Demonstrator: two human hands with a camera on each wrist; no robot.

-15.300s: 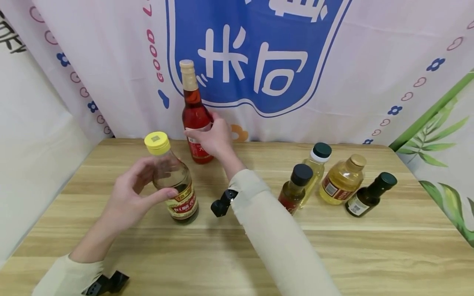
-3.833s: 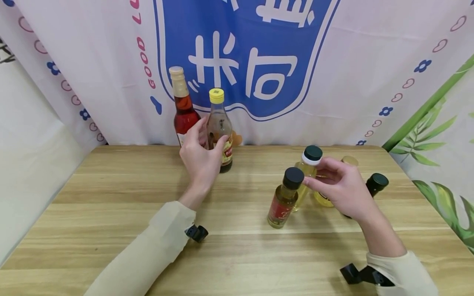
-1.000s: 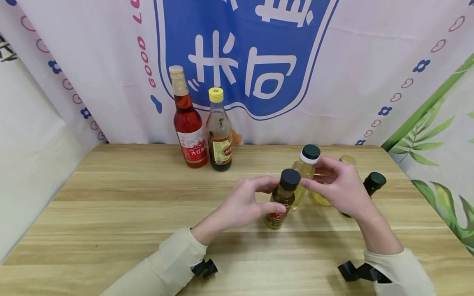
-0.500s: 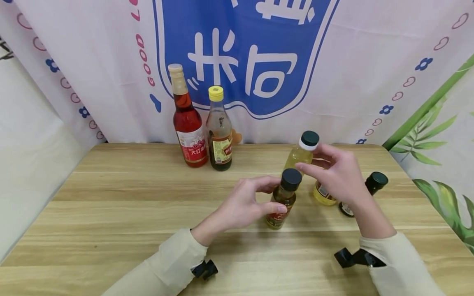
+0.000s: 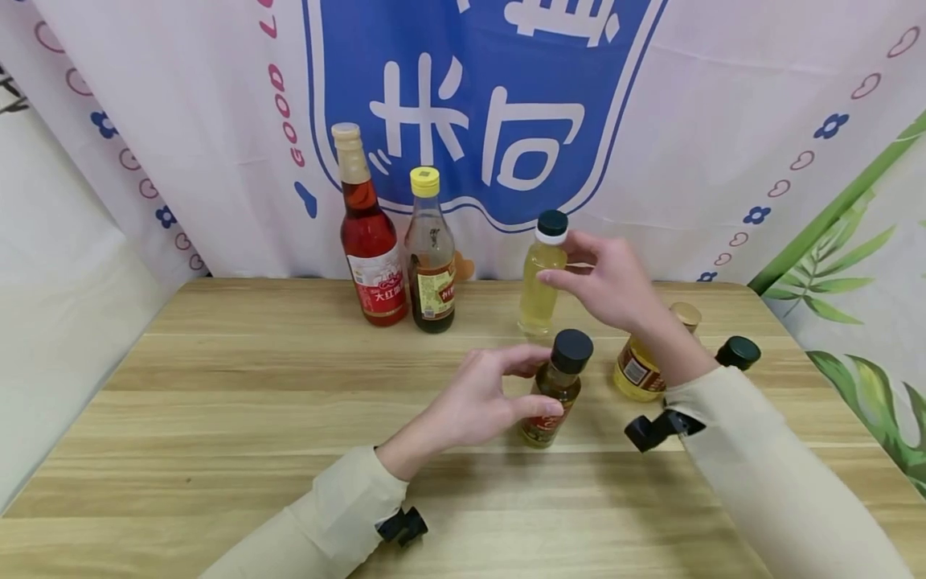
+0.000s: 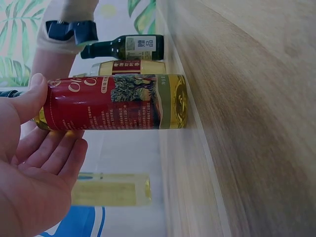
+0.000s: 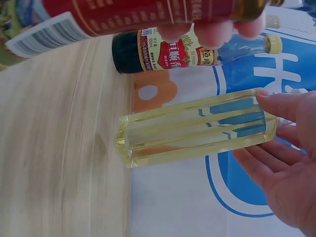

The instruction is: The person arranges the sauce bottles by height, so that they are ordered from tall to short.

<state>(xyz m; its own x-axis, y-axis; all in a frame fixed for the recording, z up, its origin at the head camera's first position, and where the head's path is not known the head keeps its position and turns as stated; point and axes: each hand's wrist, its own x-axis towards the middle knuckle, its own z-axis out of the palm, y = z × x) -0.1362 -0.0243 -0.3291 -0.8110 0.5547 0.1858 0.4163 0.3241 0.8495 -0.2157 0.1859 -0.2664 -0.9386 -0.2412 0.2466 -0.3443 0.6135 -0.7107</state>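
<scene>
My left hand (image 5: 481, 398) holds a small olive oil bottle (image 6: 118, 101) with a red label and black cap, thumb on its near side and fingers behind. That bottle stands upright on the table. Farther back, my right hand (image 5: 604, 277) grips a clear bottle of yellow oil (image 5: 538, 285) near its neck, under the white-ringed dark green cap. In the right wrist view this clear bottle leans slightly, its base close to the tabletop; whether it touches I cannot tell. To its left stand a yellow-capped vinegar bottle (image 5: 434, 277) and a tall red bottle (image 5: 372, 261).
A squat bottle of golden oil (image 5: 637, 374) and a dark green bottle (image 6: 143, 48) stand at the right, partly behind my right arm in the head view. The wooden table (image 5: 253, 434) ends at a printed curtain (image 5: 673, 177) along its back edge.
My right hand has carried the clear oil bottle back and left, away from beside the olive oil bottle. My left hand earlier moved from the vinegar bottle to the olive oil bottle, staying there since.
</scene>
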